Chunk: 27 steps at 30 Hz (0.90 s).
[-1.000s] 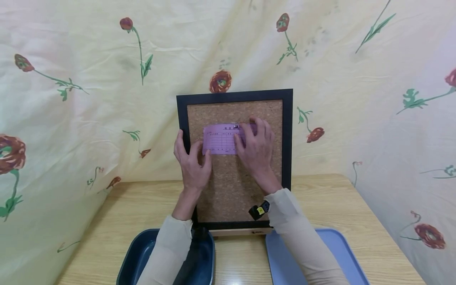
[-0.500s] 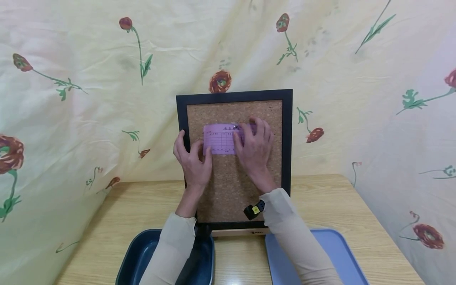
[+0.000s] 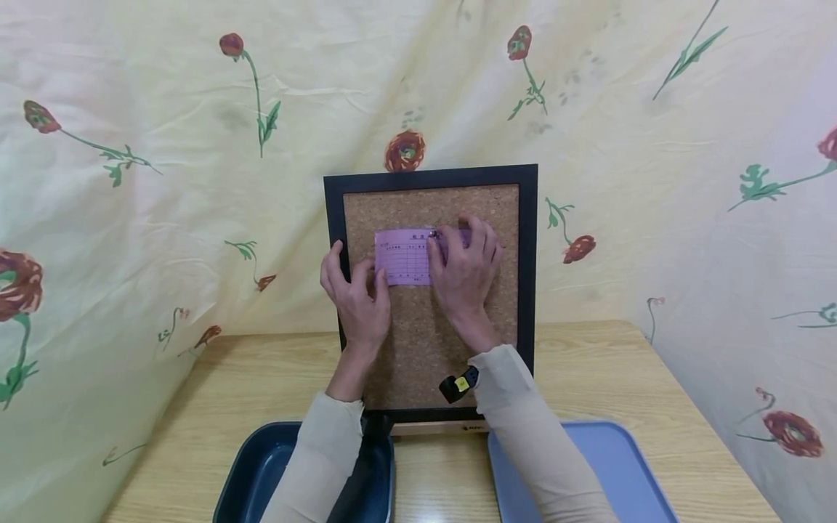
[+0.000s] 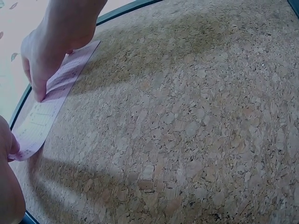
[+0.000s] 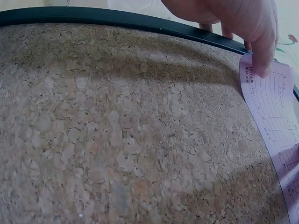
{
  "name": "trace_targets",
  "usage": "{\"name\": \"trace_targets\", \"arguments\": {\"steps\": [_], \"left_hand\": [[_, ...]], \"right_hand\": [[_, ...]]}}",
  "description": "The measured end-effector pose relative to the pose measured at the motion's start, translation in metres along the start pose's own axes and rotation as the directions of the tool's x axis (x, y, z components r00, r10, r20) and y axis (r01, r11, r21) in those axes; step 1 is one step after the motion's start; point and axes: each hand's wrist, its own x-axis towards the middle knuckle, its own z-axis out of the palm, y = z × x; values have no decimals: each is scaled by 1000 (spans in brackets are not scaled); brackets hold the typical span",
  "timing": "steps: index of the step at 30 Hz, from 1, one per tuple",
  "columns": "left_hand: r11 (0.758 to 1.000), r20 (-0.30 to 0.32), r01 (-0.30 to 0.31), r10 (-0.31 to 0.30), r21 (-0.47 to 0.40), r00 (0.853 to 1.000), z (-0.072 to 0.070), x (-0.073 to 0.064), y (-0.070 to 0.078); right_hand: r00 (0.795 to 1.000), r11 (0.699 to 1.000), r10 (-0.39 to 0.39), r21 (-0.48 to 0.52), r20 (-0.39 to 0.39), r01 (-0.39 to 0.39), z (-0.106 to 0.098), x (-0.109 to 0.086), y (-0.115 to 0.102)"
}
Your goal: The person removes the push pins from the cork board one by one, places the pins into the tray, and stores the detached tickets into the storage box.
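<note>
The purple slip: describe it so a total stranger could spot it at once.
Find the black-framed cork board rising above the wooden table. In its upper half is the purple slip, a wide, small sheet of paper. Its purple colour and printed grid of thin lines set it apart from the speckled brown cork around it.

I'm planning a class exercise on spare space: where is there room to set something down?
Bare wood-grain tabletop shows left of the dark blue tray, between it and the light blue tray, and right of that. Crowded: the purple form on the framed corkboard, with left grip and right grip at it, and both trays, crossed by sleeves.
</note>
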Motion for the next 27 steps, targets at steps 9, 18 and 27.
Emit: {"name": "trace_targets", "arguments": {"steps": [9, 18, 27], "left_hand": [[1000, 0, -2, 2, 10, 1000, 1, -1, 0], [1000, -4, -2, 2, 20, 1000, 1, -2, 1], [999, -5, -2, 3, 36, 1000, 0, -2, 4]], "right_hand": [[999, 1000, 17, 2, -30, -17, 1, 0, -2], [997, 998, 51, 31, -55, -50, 4, 1, -5], [993, 989, 117, 90, -15, -115, 4, 3, -9]]}}
